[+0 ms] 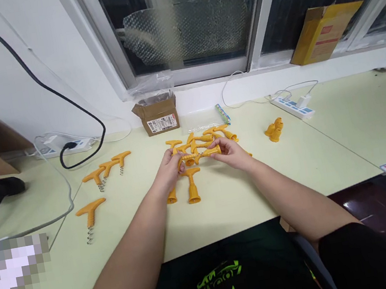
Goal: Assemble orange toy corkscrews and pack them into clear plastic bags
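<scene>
Left hand pinching corkscrew handle, right hand gripping sleeve, so I'd keep coil and sleeve coaxial, no side load

A pale green tabletop, crossed by thin seams, is occupied at its middle by a group of yellow T-handled corkscrews. To the left, four yellow handles with bare metal spirals are laid apart from the group, while a few yellow bell-shaped pieces are clustered to the right. Along the back, a labelled cardboard box, a clear plastic bag and two white power strips are set.
</scene>
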`<state>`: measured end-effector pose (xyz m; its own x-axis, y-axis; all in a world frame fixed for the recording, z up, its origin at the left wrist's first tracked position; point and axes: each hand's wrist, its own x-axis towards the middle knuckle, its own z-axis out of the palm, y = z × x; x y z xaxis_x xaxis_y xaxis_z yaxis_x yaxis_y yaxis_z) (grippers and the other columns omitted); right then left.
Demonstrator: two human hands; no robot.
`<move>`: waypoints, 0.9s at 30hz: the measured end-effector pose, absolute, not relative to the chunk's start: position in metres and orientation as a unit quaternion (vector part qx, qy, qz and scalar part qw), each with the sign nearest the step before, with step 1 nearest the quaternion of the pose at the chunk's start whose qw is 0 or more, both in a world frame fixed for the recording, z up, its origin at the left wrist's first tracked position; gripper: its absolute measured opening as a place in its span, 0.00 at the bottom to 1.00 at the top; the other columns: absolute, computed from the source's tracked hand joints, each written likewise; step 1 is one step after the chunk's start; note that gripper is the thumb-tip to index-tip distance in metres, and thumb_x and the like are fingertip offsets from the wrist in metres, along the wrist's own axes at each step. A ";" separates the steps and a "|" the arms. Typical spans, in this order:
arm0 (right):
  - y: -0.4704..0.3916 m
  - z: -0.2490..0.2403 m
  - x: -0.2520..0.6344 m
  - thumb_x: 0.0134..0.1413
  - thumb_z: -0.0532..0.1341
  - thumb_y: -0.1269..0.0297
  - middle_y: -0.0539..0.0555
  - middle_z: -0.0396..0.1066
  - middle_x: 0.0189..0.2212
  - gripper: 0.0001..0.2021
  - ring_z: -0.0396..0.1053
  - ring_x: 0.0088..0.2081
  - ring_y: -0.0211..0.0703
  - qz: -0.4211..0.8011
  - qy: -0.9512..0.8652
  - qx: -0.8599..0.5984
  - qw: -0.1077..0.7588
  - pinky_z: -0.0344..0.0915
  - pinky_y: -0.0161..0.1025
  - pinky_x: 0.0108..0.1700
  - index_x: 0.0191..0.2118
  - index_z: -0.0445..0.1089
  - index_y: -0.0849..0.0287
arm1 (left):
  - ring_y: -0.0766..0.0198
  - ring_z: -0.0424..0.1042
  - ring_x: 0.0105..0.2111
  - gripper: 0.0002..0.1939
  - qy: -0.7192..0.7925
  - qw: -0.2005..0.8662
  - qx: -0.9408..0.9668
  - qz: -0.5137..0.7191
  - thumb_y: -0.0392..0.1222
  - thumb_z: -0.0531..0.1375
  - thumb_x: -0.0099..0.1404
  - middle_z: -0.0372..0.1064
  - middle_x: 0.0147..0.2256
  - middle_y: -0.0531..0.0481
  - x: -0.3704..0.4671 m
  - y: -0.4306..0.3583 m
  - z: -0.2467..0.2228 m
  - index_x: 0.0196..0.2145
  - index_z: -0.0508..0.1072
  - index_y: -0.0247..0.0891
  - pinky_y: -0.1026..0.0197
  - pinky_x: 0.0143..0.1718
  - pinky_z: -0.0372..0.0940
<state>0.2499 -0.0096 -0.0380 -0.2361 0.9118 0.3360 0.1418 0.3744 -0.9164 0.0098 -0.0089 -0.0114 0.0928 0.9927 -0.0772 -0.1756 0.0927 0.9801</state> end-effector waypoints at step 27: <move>-0.027 -0.018 0.231 0.55 0.67 0.46 0.47 0.68 0.25 0.18 0.56 0.18 0.30 0.683 -0.496 -0.398 0.358 0.50 0.31 0.19 0.38 0.69 0.57 | 0.53 0.78 0.44 0.24 0.351 0.425 0.708 0.442 0.46 0.72 0.56 0.79 0.42 0.45 0.014 -0.028 -0.006 0.34 0.59 0.42 0.50 0.47 0.71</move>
<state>0.2314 -0.0270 -0.0184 -0.4267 0.8845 -0.1889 -0.0944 -0.2512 -0.9633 0.0144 -0.0280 -0.0063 0.3625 0.8725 0.3277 0.1209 -0.3927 0.9117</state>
